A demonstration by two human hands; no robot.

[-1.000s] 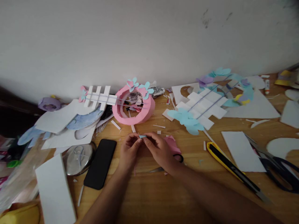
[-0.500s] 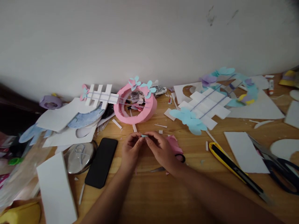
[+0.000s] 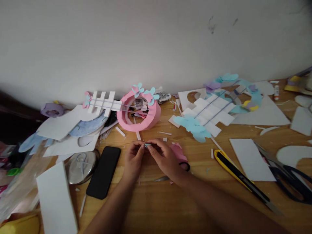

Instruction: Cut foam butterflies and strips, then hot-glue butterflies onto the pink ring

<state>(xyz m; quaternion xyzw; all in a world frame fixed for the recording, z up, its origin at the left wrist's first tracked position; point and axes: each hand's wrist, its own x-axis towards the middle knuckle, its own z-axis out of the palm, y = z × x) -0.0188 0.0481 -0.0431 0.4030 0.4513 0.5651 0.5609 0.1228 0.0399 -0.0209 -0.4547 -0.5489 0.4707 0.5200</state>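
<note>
A small piece of light blue paper [image 3: 147, 145] is pinched between the fingertips of both hands over the middle of the table. My left hand [image 3: 134, 157] is closed on its left end, my right hand [image 3: 163, 157] on its right end. Just beyond them stands a pink paper ring [image 3: 156, 114] with pink and blue paper butterflies [image 3: 151, 96] on its rim and a white slatted strip [image 3: 104, 103] at its left. Partly under my right hand lie small scissors [image 3: 162, 178] with black handles, beside pink paper [image 3: 179, 152].
Left of my hands lie a black phone [image 3: 104, 172], a round metal lid [image 3: 82, 166] and a white board [image 3: 57, 198]. To the right are a yellow utility knife [image 3: 241, 177], large scissors [image 3: 291, 182] and a blue ring craft [image 3: 195, 126]. A wall [image 3: 146, 42] rises behind.
The view has shifted slightly, so most things appear a little further left and lower. Both hands keep their pinch on the small blue paper, which has turned a little.
</note>
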